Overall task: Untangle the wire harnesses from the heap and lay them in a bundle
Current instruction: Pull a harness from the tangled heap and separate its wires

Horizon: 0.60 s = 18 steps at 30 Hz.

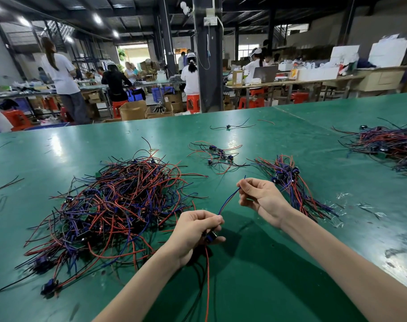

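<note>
A big tangled heap of red, blue and black wire harnesses lies on the green table to the left. My left hand grips the dark blue connector of one harness; its red and black wires hang down toward me. My right hand pinches the far end of that harness's blue wire, which stretches between both hands. A laid bundle of harnesses rests just right of my right hand.
A small loose cluster of harnesses lies behind my hands, a single one farther back. Another large pile sits at the far right. Scraps of clear plastic lie near the bundle. People work at benches beyond the table.
</note>
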Motion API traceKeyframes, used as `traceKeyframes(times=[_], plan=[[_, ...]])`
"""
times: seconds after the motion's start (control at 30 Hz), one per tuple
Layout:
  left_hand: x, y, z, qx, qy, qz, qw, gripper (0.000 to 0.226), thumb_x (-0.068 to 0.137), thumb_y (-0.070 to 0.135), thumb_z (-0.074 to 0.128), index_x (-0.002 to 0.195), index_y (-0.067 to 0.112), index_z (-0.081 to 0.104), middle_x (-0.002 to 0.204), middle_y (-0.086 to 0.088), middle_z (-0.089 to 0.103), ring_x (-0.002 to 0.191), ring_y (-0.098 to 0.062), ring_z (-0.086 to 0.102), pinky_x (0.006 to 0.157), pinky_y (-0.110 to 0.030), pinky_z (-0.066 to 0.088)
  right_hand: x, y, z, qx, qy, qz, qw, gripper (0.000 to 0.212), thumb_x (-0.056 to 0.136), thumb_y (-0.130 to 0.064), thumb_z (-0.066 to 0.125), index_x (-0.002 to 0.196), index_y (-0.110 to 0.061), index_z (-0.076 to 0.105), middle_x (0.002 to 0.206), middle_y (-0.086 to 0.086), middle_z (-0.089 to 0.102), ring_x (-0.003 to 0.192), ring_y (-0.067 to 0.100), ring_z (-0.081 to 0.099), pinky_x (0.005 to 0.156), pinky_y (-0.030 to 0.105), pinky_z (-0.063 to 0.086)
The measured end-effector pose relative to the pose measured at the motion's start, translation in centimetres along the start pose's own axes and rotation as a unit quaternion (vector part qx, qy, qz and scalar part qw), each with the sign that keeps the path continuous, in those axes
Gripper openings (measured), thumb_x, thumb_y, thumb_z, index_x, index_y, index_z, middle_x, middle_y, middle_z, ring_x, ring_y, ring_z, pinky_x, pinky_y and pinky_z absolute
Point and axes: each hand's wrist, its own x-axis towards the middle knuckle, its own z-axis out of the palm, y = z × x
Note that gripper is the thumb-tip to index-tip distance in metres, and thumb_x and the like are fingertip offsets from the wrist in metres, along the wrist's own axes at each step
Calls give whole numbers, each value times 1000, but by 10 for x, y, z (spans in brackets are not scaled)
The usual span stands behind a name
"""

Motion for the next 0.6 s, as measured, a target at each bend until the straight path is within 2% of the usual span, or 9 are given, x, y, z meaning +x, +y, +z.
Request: traceKeyframes(times=[0.37,0.47,0.6], plan=[[-1,-1,0,3,-7,6,1000,20,85,0,64,65,1,67,59,-9,58,52,-10,56,53,-27,55,-2,-4,3,113,9,87,990,17,93,-3,52,80,1,64,59,4,57,48,9,53,48,21,52],[-1,0,0,3,-7,7,1000,22,84,0,65,63,2,67,62,-11,57,51,-10,56,52,-27,55,-2,-7,2,82,13,72,994,15,92,-1,52,80,-2,62,59,5,58,46,10,53,48,22,52],[0,0,0,1,-6,6,1000,24,84,-1,65,60,3,67,67,-14,56,51,-10,55,51,-27,55,-2,-9,-4,-26,17,20,999,13,88,4,55,83,-6,59,58,6,60,44,12,54,48,25,52]])
